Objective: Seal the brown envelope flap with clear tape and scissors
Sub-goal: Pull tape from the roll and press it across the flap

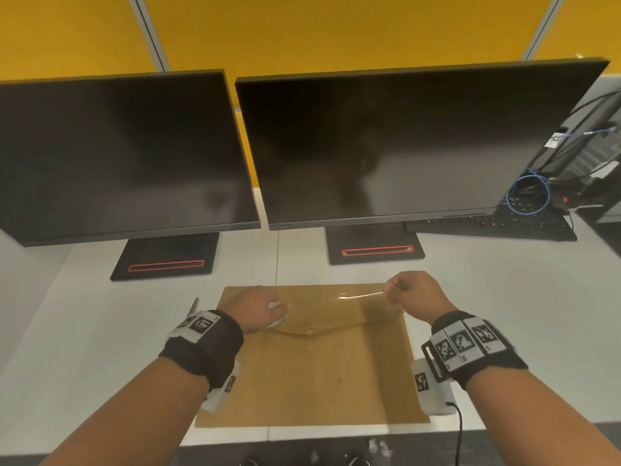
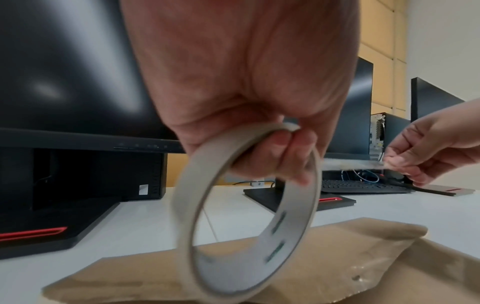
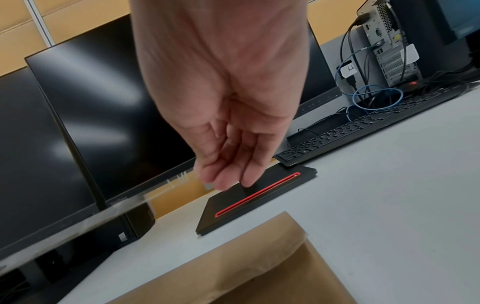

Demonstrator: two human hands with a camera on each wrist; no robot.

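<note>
A brown envelope (image 1: 312, 375) lies flat on the white desk, its flap (image 1: 336, 317) folded down and slightly raised. My left hand (image 1: 272, 309) grips a roll of clear tape (image 2: 246, 216) just above the envelope's upper left part (image 2: 337, 257). My right hand (image 1: 389, 292) pinches the free end of the tape. A strip of tape (image 1: 349, 295) is stretched between the two hands, above the flap. The strip (image 3: 103, 211) runs off to the lower left from my right hand (image 3: 223, 179). A grey pointed tip (image 1: 194, 306), perhaps the scissors, shows beside my left wrist.
Two dark monitors (image 1: 117, 156) (image 1: 403, 146) stand behind the envelope on black bases with red slots (image 1: 164, 260) (image 1: 376, 250). A black keyboard (image 1: 497, 223), blue cables (image 1: 527, 193) and a computer tower (image 3: 389, 47) are at the back right. The desk's front edge (image 1: 302, 438) is close.
</note>
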